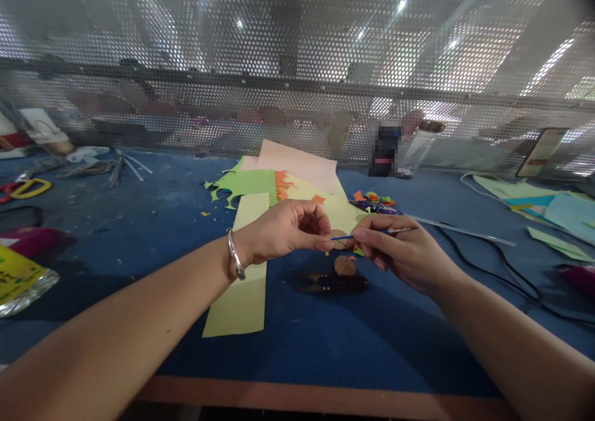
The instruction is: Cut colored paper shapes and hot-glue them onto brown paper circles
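Observation:
My left hand [290, 230], with a silver bangle at the wrist, pinches one end of a thin blue stick [343, 238] between thumb and forefinger. The fingers of my right hand [395, 244] close around the same stick farther along; a pale end shows past them. I cannot make out exactly what the stick is. Just behind and below it are two round brown discs, one partly covered [339, 240] and one in full sight [344, 266]. Below the hands lies a dark-handled tool [344, 283] with a metal end, its kind unclear. A pale yellow paper strip [237, 303] lies under my left wrist.
Green cut paper [253, 182], a pale pink sheet [297, 163] and coloured scraps [372, 198] lie behind my hands. Yellow-handled scissors [30, 188] are at left. A clear rod [465, 230], black cable [506, 272] and more paper [530, 191] lie right. A perforated metal panel [288, 49] stands behind.

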`<move>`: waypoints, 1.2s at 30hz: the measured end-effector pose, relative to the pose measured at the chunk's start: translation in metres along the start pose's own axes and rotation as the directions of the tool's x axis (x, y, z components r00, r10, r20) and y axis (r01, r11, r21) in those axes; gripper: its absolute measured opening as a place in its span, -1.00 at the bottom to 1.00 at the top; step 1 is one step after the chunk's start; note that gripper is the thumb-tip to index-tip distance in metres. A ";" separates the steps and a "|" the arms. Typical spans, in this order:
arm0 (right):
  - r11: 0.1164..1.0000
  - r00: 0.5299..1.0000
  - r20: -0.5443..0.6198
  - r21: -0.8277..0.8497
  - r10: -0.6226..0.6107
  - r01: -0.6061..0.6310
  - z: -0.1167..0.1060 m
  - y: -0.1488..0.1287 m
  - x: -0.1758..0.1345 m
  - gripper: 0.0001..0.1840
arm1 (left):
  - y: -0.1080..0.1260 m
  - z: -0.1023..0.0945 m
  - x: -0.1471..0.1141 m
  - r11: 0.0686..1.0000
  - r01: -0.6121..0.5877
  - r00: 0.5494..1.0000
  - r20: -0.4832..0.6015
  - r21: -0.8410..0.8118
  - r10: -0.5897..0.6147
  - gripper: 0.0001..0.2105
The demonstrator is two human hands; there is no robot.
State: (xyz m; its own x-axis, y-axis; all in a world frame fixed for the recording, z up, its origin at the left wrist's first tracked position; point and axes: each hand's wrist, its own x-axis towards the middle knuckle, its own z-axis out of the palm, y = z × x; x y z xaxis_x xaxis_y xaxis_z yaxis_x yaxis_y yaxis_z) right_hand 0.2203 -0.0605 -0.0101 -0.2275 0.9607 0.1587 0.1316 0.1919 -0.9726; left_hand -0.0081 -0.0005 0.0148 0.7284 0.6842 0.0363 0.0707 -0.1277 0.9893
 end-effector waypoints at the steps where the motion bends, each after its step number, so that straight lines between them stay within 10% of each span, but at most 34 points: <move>1: 1.000 1.000 0.004 0.003 0.001 -0.001 0.000 0.000 0.000 -0.68 | 0.000 0.001 0.000 1.000 0.005 1.000 -0.006 -0.010 -0.005 -0.76; 36: 0.996 0.999 0.046 -0.088 -0.021 0.025 -0.002 -0.003 0.001 -0.63 | -0.001 -0.003 0.000 0.962 0.164 0.986 0.022 -0.217 -0.163 -0.77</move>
State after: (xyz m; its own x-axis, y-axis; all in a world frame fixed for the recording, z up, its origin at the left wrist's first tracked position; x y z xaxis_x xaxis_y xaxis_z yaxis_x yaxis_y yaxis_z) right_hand 0.2212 -0.0594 -0.0065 -0.2746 0.9461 0.1714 0.2100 0.2330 -0.9495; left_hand -0.0100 0.0023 0.0138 0.7216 0.6802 -0.1288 0.0395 0.1453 0.9886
